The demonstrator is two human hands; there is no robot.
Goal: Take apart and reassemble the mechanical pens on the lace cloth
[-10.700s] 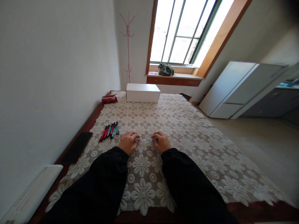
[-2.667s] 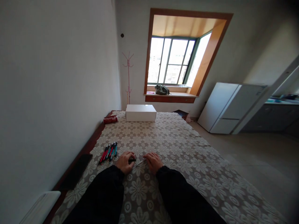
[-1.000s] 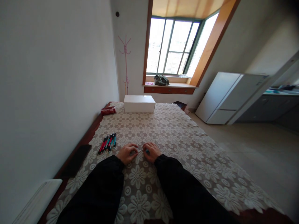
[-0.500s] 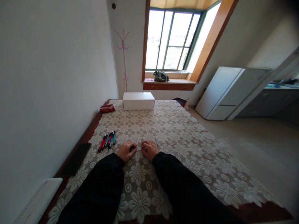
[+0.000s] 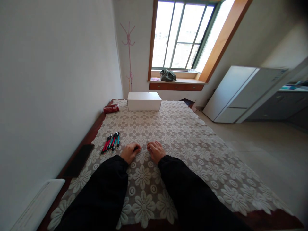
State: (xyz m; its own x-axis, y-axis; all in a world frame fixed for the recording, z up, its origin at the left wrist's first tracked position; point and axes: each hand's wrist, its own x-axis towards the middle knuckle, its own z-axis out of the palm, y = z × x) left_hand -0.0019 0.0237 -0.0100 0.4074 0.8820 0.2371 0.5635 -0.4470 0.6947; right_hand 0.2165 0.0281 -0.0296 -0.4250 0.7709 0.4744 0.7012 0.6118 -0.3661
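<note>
My left hand [image 5: 130, 152] and my right hand [image 5: 156, 150] are close together over the lace tablecloth [image 5: 141, 176], fingers closed. A thin pale rod [image 5: 144, 149] spans the small gap between them, each end pinched in fingertips. Most of it is hidden by the fingers, so I cannot tell its exact kind. To the left of my left hand lies a row of several pens [image 5: 111, 142] with black, red and teal barrels, roughly side by side. Neither hand touches them.
At the table's far end stands a white box [image 5: 144, 102], with a red pouch-like item [image 5: 111, 108] on its left. A dark flat panel [image 5: 79, 160] and a white object [image 5: 39, 205] lie along the left edge by the wall. A fridge [image 5: 233, 93] stands beyond, right.
My hands have moved slightly apart, showing more of the thin pale rod. A dark tip seen beside my right hand is no longer visible. The camera view has shifted a little.
</note>
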